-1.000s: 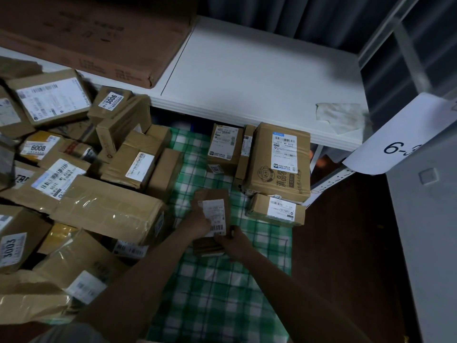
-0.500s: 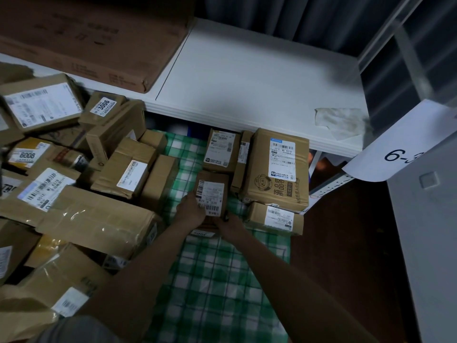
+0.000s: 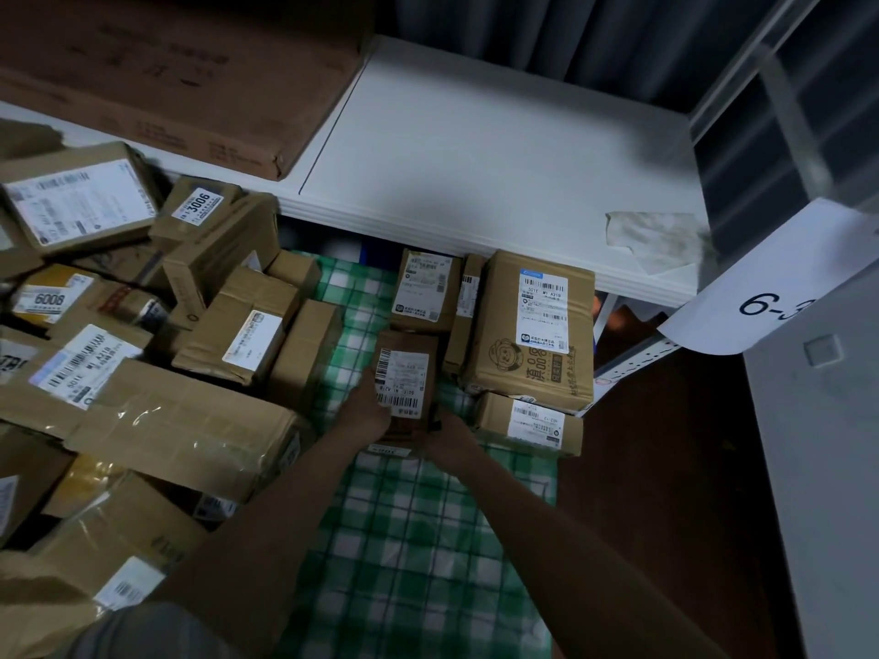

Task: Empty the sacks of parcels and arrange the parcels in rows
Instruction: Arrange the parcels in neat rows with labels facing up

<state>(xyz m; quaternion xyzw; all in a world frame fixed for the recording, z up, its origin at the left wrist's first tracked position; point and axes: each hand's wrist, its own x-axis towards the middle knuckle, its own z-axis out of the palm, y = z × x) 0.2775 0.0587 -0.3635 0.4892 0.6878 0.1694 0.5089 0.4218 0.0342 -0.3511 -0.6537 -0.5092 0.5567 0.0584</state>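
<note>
A small brown parcel (image 3: 409, 368) with a white barcode label lies on the green checked cloth (image 3: 404, 539), just in front of a labelled parcel (image 3: 425, 290) under the shelf. My left hand (image 3: 368, 409) holds its left edge and my right hand (image 3: 440, 435) holds its near right corner. To its right stand a thin upright parcel (image 3: 468, 302), a big printed carton (image 3: 532, 330) and a low flat parcel (image 3: 528, 423). A heap of brown parcels (image 3: 142, 349) fills the left side.
A white shelf board (image 3: 475, 149) overhangs the back parcels, with a large flat brown carton (image 3: 166, 64) on its left part. At the right hangs a white tag (image 3: 780, 283) marked 6-3 beside a grey upright. Dark floor (image 3: 666, 492) lies right of the cloth.
Both hands carried the small parcel away from me toward the parcels under the shelf and lowered it onto the cloth there.
</note>
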